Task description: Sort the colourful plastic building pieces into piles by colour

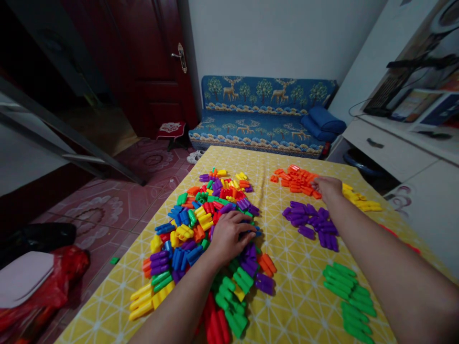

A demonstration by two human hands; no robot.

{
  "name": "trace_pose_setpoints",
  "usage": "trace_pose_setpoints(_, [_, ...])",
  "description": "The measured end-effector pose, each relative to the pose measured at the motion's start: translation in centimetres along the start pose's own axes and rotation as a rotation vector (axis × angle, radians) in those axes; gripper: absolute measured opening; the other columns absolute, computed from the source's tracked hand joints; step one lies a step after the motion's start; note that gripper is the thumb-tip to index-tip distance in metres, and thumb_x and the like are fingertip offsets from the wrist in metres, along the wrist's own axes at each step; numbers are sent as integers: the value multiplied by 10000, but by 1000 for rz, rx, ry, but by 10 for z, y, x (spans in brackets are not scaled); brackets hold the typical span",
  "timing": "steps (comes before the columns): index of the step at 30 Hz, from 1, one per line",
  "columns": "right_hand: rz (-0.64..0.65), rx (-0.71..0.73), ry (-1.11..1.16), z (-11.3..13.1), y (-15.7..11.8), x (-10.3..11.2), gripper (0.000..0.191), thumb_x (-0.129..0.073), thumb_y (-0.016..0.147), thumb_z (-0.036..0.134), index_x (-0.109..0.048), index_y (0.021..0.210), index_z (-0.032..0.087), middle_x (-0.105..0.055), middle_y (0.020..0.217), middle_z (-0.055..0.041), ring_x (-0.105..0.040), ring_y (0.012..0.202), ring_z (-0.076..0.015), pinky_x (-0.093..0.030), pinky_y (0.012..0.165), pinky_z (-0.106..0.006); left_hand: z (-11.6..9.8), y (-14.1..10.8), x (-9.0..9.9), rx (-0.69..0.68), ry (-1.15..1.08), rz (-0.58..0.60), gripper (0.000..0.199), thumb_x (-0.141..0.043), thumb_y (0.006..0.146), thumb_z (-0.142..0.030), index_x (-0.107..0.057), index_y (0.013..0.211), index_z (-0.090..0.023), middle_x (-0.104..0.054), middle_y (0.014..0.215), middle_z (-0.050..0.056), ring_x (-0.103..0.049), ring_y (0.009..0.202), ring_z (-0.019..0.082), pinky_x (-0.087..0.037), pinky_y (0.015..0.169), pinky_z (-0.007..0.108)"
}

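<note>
We can read no text, label, brand, number or sign anywhere here. On top of the white cabinet [423, 234], a yellowish cover [412, 104] is too blurred for us to make out any lettering. Beyond the right edge of the table [294, 296], we cannot tell whether the cabinet's curled mark [400, 198] is a figure or an ornament.

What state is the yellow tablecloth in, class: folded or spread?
Spread: the yellow tablecloth lies opened out, its white line pattern showing between the mixed pile of plastic pieces and the purple pieces.
</note>
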State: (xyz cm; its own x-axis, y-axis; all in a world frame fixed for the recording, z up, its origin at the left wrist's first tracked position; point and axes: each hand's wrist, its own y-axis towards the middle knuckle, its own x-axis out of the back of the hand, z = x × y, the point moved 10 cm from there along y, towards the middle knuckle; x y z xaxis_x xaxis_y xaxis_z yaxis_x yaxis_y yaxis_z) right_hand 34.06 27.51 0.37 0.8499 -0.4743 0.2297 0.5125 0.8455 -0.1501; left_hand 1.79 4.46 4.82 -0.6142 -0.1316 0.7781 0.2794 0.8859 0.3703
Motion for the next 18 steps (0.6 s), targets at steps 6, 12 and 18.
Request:
trace_pose_setpoints(6, [-20,23,47,-2,-12,6,296,-615,862,130,-599,1156,101,-662,986,-78,-658,810,-151,-557,711,-292,-1,0,1,-3,8,-5,166,-629,874,-318,-748,987,-292,-697,1161,7,-584,1063,222,-459,915,403])
trace_pose_setpoints(12, [41,272,77,15,-77,16,396,-642,718,105,-637,1110,167,-672,1078,-55,-671,763,-122,-524,627,-214,0,0,1,-9,10,-14,145,-640,866,-308,-754,954,-290,-700,1149,5,-592,1058,216,-463,912,394])
trace_pose_setpoints(18, [645,559,-274,-8,-234,-13,348,-673,753,370,-677,1063,212,-684,1039,-81,-660,856,-196,-549,719,-321,0,0,1,-21,24,-37,160,-624,867,-254,-750,960,-289,-701,1145,5,-595,1046,213,-471,897,386])
